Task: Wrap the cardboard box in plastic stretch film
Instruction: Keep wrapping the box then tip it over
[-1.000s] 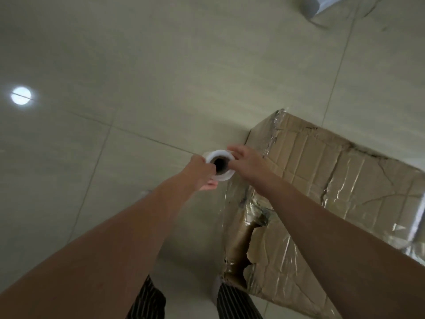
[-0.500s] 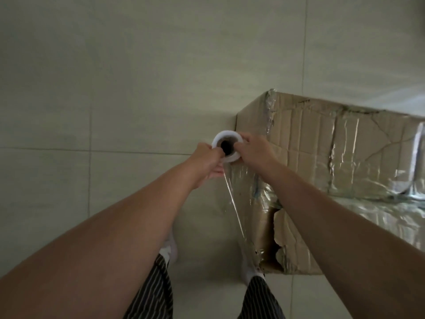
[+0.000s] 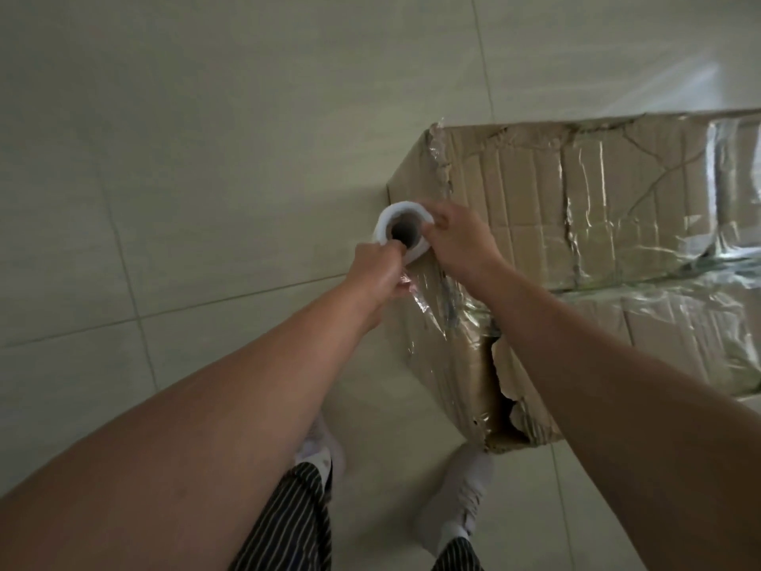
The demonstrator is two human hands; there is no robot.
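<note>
A large battered cardboard box (image 3: 531, 199) stands on the tiled floor at the right, its top and near side covered in shiny clear film. A torn hole shows at its near lower corner. Both hands hold a white roll of stretch film (image 3: 401, 230) upright beside the box's left face, its dark core facing me. My left hand (image 3: 379, 269) grips the roll from the near side. My right hand (image 3: 461, 236) pinches its rim from the right. A sheet of film (image 3: 428, 307) runs from the roll onto the box's side.
Pale floor tiles (image 3: 206, 158) spread to the left and beyond the box. My two feet in light shoes (image 3: 453, 496) and striped trousers stand just in front of the box's near corner.
The view has swung round the box's corner, so the box now lies further right and more of its top shows. Both hands kept hold of the roll and carried it along the left face.
</note>
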